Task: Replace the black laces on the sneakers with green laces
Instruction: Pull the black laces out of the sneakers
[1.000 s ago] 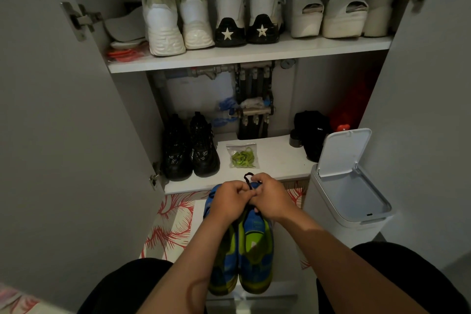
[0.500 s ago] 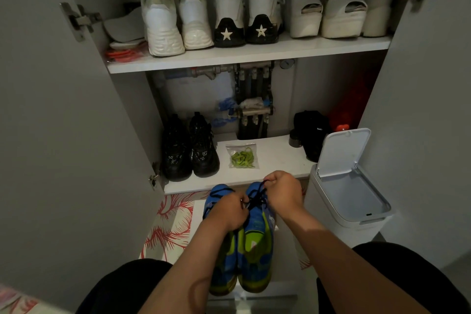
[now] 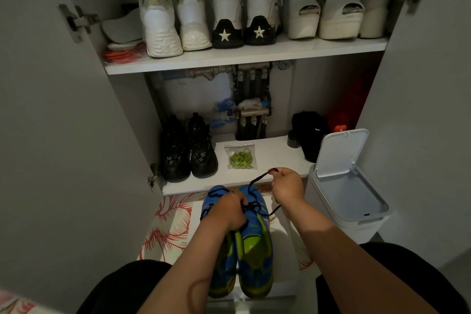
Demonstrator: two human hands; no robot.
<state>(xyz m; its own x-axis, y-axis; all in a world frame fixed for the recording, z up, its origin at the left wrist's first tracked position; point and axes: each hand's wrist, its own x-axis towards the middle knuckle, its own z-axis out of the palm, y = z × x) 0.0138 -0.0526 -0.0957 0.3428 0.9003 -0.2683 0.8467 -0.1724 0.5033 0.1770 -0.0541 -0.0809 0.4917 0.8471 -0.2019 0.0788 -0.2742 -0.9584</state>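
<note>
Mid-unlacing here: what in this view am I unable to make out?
- Head view: the left sneaker lacing, covered by the left hand and forearm.
- Head view: how many eyelets of the right sneaker hold the black lace that the right hand pinches; too dark and small.
- Head view: the number of green laces; bunched in their bag.
- Head view: the dark object on the lower shelf; unlit, partly behind the bin lid.

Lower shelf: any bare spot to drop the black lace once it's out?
Yes: lower shelf is bare between the bag of green laces and the black bundle at right. Left end is taken by black shoes; upper shelf is packed with shoes.
</note>
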